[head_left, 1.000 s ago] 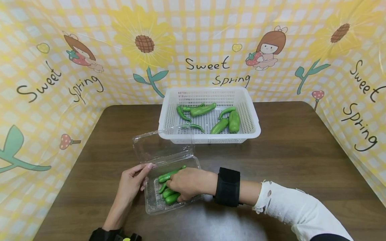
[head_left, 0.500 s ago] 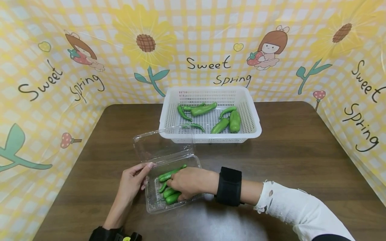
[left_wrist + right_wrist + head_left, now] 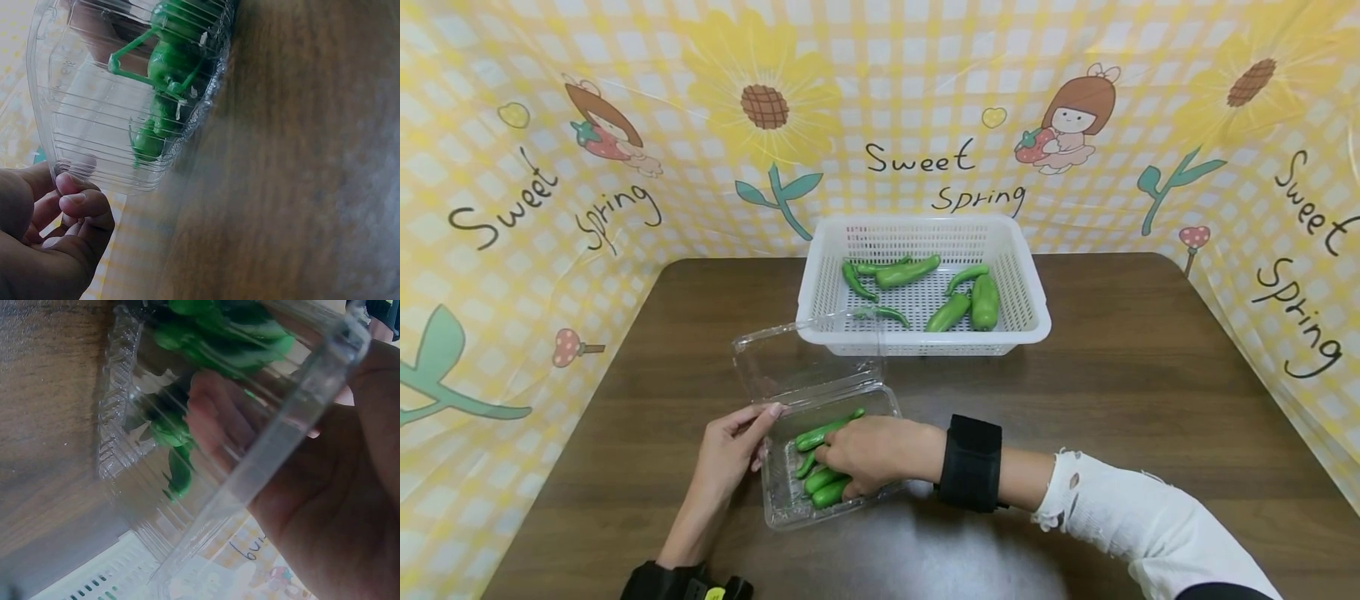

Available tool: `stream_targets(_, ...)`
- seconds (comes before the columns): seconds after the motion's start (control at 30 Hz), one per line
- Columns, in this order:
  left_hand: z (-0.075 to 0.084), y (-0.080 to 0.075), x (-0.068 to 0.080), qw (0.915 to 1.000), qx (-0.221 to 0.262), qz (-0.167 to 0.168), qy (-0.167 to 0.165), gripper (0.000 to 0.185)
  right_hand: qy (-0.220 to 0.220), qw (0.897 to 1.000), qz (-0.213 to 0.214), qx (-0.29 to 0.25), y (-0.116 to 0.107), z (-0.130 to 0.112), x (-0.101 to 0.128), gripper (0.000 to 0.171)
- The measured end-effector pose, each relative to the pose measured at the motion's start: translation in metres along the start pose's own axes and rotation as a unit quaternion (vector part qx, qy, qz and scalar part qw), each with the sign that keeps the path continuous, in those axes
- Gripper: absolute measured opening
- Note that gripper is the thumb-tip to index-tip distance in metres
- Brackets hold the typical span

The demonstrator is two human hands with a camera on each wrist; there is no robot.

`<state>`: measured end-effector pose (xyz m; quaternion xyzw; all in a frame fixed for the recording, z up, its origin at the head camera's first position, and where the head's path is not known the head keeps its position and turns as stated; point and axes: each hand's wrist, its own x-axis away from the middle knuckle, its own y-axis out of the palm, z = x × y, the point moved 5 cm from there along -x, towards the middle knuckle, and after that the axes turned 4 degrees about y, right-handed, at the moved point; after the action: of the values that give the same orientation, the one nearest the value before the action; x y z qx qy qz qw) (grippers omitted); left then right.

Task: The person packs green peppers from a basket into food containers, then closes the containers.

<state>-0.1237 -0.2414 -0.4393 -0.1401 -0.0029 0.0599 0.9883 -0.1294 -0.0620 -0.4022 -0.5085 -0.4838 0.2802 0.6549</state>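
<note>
A clear plastic clamshell box (image 3: 781, 514) lies on the table with its lid (image 3: 767, 367) tipped back. My left hand (image 3: 724, 450) pinches the box's left rim between thumb and fingers, as the left wrist view shows at the rim (image 3: 39, 94). Inside lie several green peppers (image 3: 817, 439). My right hand (image 3: 876, 454) reaches down into the box, fingers curled over the peppers and thumb against the end of a lower green pepper (image 3: 829, 494). Its fingertips (image 3: 209, 406) show through the clear wall in the right wrist view. The palm hides part of the grip.
A white perforated basket (image 3: 925, 338) stands behind the box, with several green peppers (image 3: 950, 313) spread inside. The tilted lid overlaps its front left corner in the head view. A yellow checked cloth (image 3: 895, 100) encloses the back and sides of the brown table (image 3: 1112, 358).
</note>
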Motion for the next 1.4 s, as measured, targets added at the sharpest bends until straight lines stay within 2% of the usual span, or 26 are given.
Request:
stream_targets(0.43, -0.001, 0.000, 0.000, 1.0000, -0.005, -0.001, 0.000, 0.035, 0.012, 1.000, -0.015, -0.001, 0.000, 0.001, 0.001, 0.061)
stream_targets(0.67, 0.000, 0.000, 0.001, 1.0000, -0.005, -0.003, -0.005, 0.035, 0.015, 1.000, -0.009, -0.006, -0.004, 0.003, 0.003, 0.063)
stream_targets(1.23, 0.001, 0.000, 0.001, 0.9999, 0.000, -0.002, -0.013, 0.037, 0.020, 0.999, 0.036, -0.018, -0.018, 0.012, 0.021, 0.057)
stream_targets(1.4, 0.001, 0.000, 0.001, 1.0000, -0.003, -0.001, -0.008, 0.036, 0.015, 0.998, 0.062, -0.023, -0.026, 0.018, 0.031, 0.047)
